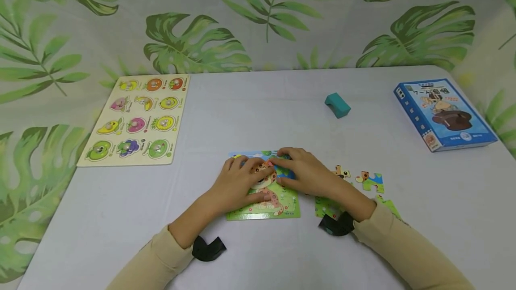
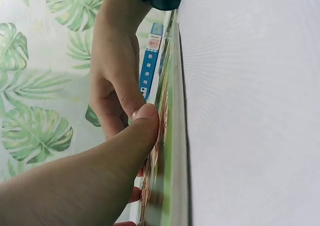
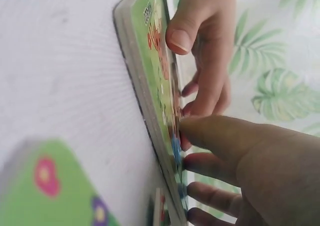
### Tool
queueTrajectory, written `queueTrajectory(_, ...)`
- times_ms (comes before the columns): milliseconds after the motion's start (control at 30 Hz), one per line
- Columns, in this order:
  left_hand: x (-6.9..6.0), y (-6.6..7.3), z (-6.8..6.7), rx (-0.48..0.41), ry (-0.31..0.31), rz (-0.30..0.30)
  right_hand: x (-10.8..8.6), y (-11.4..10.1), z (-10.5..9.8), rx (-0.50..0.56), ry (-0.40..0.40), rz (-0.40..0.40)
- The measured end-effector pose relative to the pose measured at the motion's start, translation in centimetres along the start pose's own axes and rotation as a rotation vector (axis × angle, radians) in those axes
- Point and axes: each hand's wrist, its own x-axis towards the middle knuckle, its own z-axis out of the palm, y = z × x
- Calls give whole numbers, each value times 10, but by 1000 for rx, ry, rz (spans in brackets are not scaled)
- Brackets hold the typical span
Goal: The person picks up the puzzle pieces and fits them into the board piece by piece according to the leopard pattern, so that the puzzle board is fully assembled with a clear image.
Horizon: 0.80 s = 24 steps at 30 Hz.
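A small jigsaw puzzle board (image 1: 290,211) with a spotted pink animal on green lies in the middle of the table. My left hand (image 1: 235,187) rests over its left part, fingers spread and fingertips on the picture. From the right, my right hand (image 1: 308,176) touches the upper right part, its fingertips close to the left hand's. In the right wrist view, the right hand's fingers (image 3: 215,166) press along the board's far edge, and the left thumb (image 3: 181,38) sits just over the surface. The hands hide part of the picture.
Loose puzzle pieces (image 1: 372,182) lie right of the board, some under the right forearm. A wooden fruit puzzle (image 1: 133,122) is at the back left. A teal block (image 1: 337,105) lies behind the board, and a blue box (image 1: 445,115) at the back right.
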Motion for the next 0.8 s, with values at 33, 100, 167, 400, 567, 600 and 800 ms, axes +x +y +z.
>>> queueTrajectory(33,0,0,0,-1,-1,-1,-1,0,0,-5,-10,-1)
queueTrajectory(100,0,1,0,-4,-8,-8,-1,0,0,4,-16,-2)
queueTrajectory(167,0,1,0,-15,-15,-13,-1,1,1,23,-20,-2)
queueTrajectory(400,-8,-8,0,-160,9,-12,-11,6,-7,245,-44,25)
queueTrajectory(567,-26,-18,-3,-237,82,-55,-29,6,-25,326,52,62)
queueTrajectory(600,-30,-20,-4,-242,90,-73,-34,7,-28,321,74,66)
queueTrajectory(800,-53,-25,-5,-275,97,-157,-66,12,-38,281,197,83)
